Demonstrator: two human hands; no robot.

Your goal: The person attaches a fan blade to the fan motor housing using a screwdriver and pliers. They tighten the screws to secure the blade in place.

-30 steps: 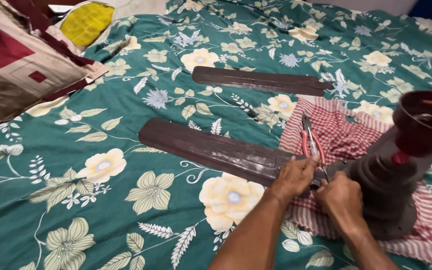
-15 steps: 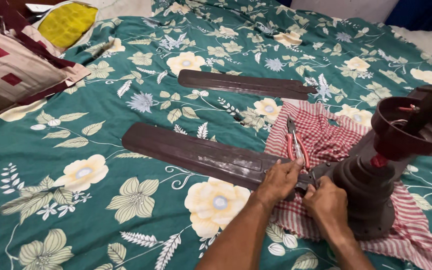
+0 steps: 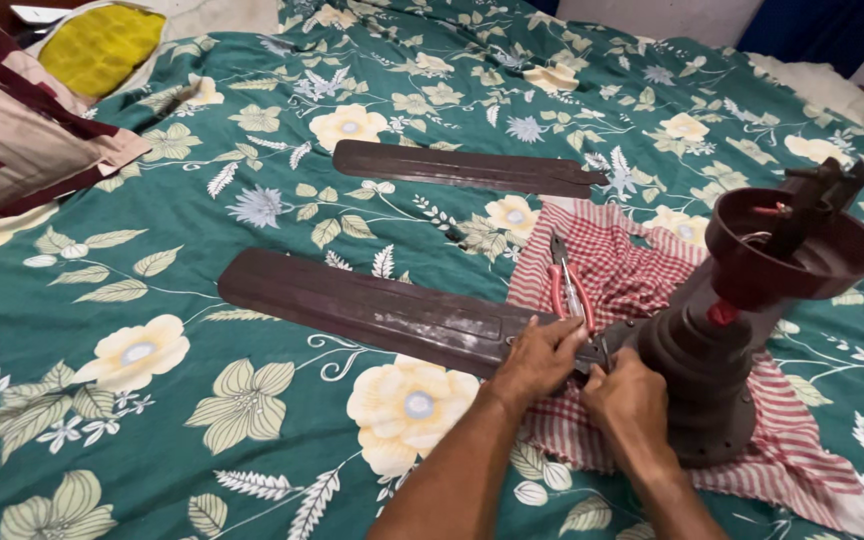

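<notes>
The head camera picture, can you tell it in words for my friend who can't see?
Two hands, left hand and right hand, meet where a long brown fan blade joins a dark fan motor lying on a red checked cloth. Red-handled pliers lie on the cloth, and a second blade rests on the green flowered bedsheet.

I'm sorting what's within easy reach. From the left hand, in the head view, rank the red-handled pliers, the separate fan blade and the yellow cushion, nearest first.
From the left hand:
1. Red-handled pliers, just above it on the checked cloth.
2. Separate fan blade, farther up the bedspread.
3. Yellow cushion, far upper left corner.
</notes>
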